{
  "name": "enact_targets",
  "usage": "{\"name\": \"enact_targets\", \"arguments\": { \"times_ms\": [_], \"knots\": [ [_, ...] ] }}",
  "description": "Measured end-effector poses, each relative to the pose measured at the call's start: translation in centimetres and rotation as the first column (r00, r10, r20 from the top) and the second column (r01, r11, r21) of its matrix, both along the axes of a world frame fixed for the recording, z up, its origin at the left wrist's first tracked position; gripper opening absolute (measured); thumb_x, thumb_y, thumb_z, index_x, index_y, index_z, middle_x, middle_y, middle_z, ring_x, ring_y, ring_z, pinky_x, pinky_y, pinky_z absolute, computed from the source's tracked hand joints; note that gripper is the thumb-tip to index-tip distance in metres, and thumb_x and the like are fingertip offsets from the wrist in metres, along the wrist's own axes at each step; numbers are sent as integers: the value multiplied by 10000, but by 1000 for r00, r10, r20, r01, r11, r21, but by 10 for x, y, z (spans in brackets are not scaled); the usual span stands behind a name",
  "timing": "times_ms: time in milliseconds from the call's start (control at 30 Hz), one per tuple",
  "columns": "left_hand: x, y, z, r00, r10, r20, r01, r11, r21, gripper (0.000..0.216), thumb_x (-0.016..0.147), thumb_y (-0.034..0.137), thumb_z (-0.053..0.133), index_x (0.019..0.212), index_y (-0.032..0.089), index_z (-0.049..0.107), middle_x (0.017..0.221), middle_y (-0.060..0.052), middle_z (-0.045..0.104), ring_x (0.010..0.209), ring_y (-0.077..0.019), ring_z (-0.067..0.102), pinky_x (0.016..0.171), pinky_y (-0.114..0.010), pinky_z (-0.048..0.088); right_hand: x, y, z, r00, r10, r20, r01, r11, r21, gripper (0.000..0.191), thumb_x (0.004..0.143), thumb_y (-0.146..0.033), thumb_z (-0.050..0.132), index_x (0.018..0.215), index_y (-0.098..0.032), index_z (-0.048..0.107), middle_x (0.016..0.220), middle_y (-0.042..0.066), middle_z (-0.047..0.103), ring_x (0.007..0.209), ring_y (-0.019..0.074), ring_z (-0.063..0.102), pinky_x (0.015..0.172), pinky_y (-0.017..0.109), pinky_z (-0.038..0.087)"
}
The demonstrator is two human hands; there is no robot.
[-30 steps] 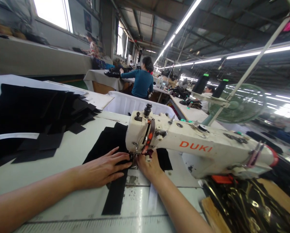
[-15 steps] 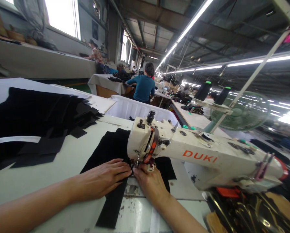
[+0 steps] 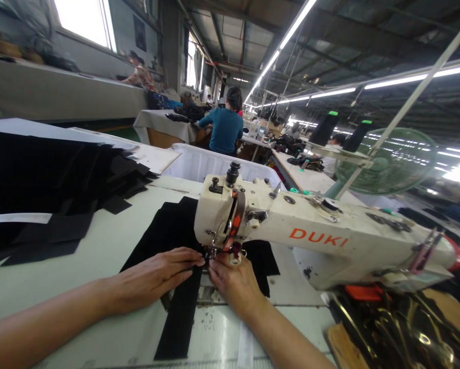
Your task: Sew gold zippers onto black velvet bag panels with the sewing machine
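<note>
The left hand (image 3: pixel 158 275) lay unclenched on black cloth (image 3: pixel 178 323); the sewing machine (image 3: pixel 270 225) partly hid the right hand (image 3: pixel 236 284), grip unclear.

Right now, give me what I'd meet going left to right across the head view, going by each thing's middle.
Pile of black pieces → left hand → right hand → orange DUKI lettering on the sewing machine → green fan → the machine's red end.
</note>
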State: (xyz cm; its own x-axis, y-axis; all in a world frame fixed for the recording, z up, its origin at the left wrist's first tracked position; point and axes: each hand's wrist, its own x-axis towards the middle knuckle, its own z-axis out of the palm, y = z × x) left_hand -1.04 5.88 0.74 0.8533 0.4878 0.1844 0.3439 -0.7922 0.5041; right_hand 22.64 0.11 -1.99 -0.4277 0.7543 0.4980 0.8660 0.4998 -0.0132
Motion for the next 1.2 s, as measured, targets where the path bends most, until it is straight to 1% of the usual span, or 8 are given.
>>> {"name": "enact_targets", "arguments": {
  "times_ms": [100,200,333,467,667,933,1033,1200],
  "knots": [
    [1,-2,1,997,-63,-49,68,992,107,381,1045,231,422,1400,227,560,1430,-39,566,1343,-201,499,1153,-327,386,0,0,0,1000,-2,-9,2,1000,-2,75,926,-206,637,910,-222,709,891,18,742,832,185,679,762,295,474],
    [2,-3,-1,991,-120,-67,133,964,232,439,1001,158,468,1433,212,527,1412,-50,584,1339,-212,501,1168,-315,367,0,-1,1,1000,-6,-11,6,1000,-3,55,917,-201,654,913,-223,704,879,15,739,825,186,679,757,297,477],
    [3,-5,-7,990,-122,-73,139,932,334,533,921,136,538,1449,203,509,1411,-73,586,1319,-254,528,1183,-353,351,2,-3,2,1000,15,-7,-15,1000,9,62,921,-217,664,965,-225,707,909,17,736,849,177,681,780,290,490],
    [5,-6,-5,991,-121,-53,132,935,330,582,890,122,543,1461,226,489,1413,-55,587,1310,-243,540,1191,-345,336,3,-5,2,999,40,-11,-39,999,28,109,934,-209,644,1026,-218,701,921,19,735,844,172,684,794,293,504],
    [11,-4,5,995,-91,-33,97,944,316,490,914,141,538,1402,180,540,1370,-69,617,1299,-233,545,1189,-349,342,3,-2,5,997,59,-45,-56,997,53,142,932,-153,603,1019,-216,696,937,29,738,844,186,681,792,300,521],
    [9,4,-7,993,-72,-95,103,918,383,477,1001,201,497,1477,186,457,1477,-79,518,1370,-229,476,1202,-380,308,6,2,8,996,34,-77,-30,998,51,112,914,-170,641,985,-226,709,916,22,747,884,194,681,852,304,516],
    [9,5,-9,995,-72,-67,93,913,398,466,1005,221,511,1468,183,473,1465,-84,530,1356,-238,492,1197,-379,314,6,2,6,996,24,-84,-19,998,56,122,926,-177,623,989,-230,713,914,26,750,895,200,680,874,316,510],
    [9,3,-8,996,-68,-56,85,903,422,458,1001,224,525,1453,165,493,1458,-110,531,1354,-260,492,1184,-403,333,6,2,6,994,23,-107,-15,997,73,145,927,-158,589,967,-216,716,917,32,754,866,196,685,837,304,521]
  ]
}}
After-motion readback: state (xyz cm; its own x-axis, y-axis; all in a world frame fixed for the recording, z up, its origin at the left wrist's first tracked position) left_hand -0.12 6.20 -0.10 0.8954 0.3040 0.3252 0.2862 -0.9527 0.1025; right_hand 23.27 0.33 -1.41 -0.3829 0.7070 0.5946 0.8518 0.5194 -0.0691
